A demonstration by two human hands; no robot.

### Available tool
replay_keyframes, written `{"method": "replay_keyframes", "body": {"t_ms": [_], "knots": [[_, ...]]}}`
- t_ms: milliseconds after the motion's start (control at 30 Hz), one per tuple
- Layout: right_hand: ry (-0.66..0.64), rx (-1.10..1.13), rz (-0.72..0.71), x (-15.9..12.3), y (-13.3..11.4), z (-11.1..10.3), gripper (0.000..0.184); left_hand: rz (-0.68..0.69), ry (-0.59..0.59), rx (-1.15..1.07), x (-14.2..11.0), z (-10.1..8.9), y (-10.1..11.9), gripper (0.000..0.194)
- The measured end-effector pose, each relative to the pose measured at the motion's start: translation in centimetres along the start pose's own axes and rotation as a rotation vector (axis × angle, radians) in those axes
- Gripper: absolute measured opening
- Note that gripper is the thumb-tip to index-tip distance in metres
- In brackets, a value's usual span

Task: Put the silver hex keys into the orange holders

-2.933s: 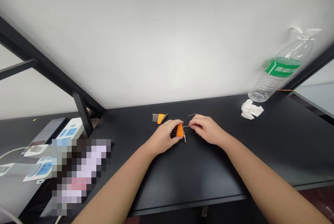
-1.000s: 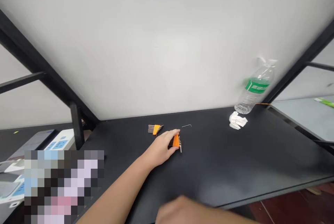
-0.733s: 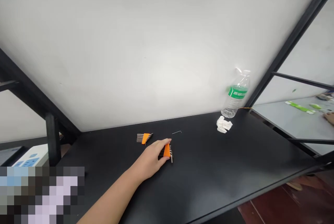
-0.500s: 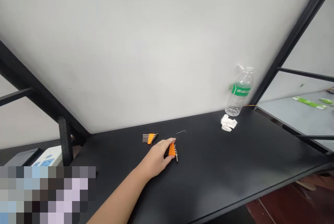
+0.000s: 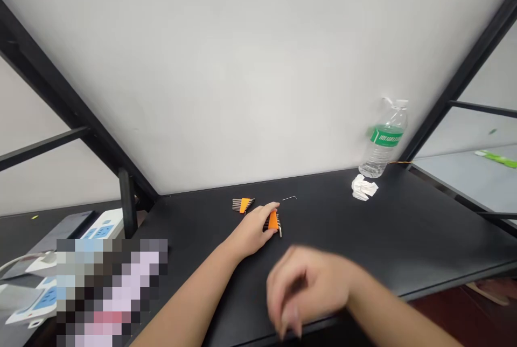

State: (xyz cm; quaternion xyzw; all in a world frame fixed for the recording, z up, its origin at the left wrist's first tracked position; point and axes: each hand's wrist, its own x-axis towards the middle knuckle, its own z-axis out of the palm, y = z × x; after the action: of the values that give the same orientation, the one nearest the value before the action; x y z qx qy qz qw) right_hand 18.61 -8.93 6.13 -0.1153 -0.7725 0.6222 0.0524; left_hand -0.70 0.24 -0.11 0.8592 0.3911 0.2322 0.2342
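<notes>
My left hand (image 5: 256, 227) lies on the black desk, thumb and fingers closed around an orange hex key set (image 5: 273, 221). Its metal keys stick out to the right of my grip. A second orange hex key set (image 5: 244, 205) lies just behind that hand, with its keys fanned out. One thin loose hex key (image 5: 290, 198) rests on the desk to the right, beyond my fingertips. In the foreground hangs my right hand (image 5: 307, 287), somewhat blurred. Its fingers curl loosely downward, with a gap to the thumb and nothing visible in them.
At the back right stands a clear water bottle (image 5: 385, 142) with a green label, a crumpled white tissue (image 5: 363, 187) in front of it. Black frame bars (image 5: 129, 201) rise at both sides. Power strips (image 5: 100, 228) lie at the left. A white wall (image 5: 258, 67) borders the desk (image 5: 335, 223).
My right hand has come into view at the lower right. My left hand stays on the orange hex key set. The view has shifted slightly to the left.
</notes>
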Motion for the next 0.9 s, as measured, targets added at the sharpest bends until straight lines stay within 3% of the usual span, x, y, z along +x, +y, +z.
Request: {"method": "replay_keyframes", "body": {"t_ms": [67,100,133,200,267,500,567,767,900], "knots": [[0.686,-0.288,0.092,-2.3,2.0,-5.5,0.028,-0.014,-0.01,-0.015,0.0,0.0,0.0,0.069],[0.928,-0.479,0.189,-3.1,3.2,-7.9,0.022,-0.02,-0.009,-0.024,0.0,0.0,0.1,0.069],[1.022,-0.652,0.291,-3.5,4.4,-9.9,0.019,-0.026,-0.007,-0.03,-0.1,-0.1,0.1,0.069],[0.975,-0.876,0.43,-3.5,6.6,-12.4,0.029,-0.031,0.002,-0.036,-0.1,-0.1,0.2,0.067],[0.888,-0.994,0.535,-2.7,8.1,-13.2,0.029,-0.02,0.011,-0.033,-0.1,-0.1,0.2,0.066],[0.758,-0.967,0.765,-2.2,7.7,-12.3,0.009,-0.036,0.006,-0.022,0.3,-0.1,0.2,0.059],[0.762,-0.926,0.704,-2.9,7.4,-11.9,0.009,-0.038,0.016,-0.034,0.4,0.0,0.1,0.057],[0.773,-0.726,0.241,-2.9,7.1,-10.7,0.011,-0.013,0.059,-0.086,0.4,0.3,0.0,0.062],[0.795,-0.798,0.143,-2.0,7.1,-10.2,0.014,-0.02,0.063,-0.109,0.3,0.3,0.2,0.06]]}}
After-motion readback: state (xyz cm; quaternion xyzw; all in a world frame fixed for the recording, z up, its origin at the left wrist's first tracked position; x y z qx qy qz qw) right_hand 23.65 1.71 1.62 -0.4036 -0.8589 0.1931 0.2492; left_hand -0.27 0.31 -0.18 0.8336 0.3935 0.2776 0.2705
